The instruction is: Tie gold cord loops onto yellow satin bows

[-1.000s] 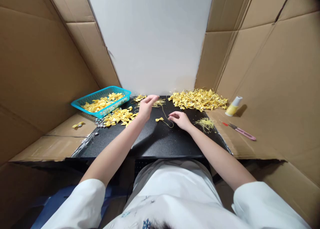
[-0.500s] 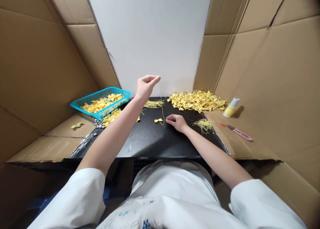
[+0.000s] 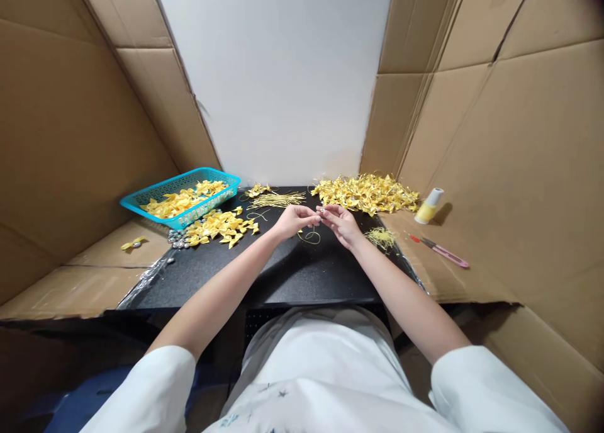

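Note:
My left hand (image 3: 292, 221) and my right hand (image 3: 342, 221) meet over the middle of the black table top (image 3: 283, 269), fingertips pinched together on a small yellow ribbon bow with a shiny piece between them. A thin gold thread (image 3: 309, 236) hangs from the pinch and loops on the table just below. A loose pile of yellow bows (image 3: 221, 224) lies left of my left hand. A bundle of cut gold threads (image 3: 276, 199) lies behind my hands.
A teal basket (image 3: 179, 197) with yellow bows stands at the back left, silver beads (image 3: 177, 238) beside it. A big heap of yellow bows (image 3: 365, 194) fills the back right. Thread scraps (image 3: 381, 236), a yellow spool (image 3: 428, 206) and pink snips (image 3: 441, 250) lie right. Cardboard walls enclose the table.
My left hand, raised high with the thread half a second ago, has come down to meet my right hand, which lifted off the table. The bow is off the table and between the fingers.

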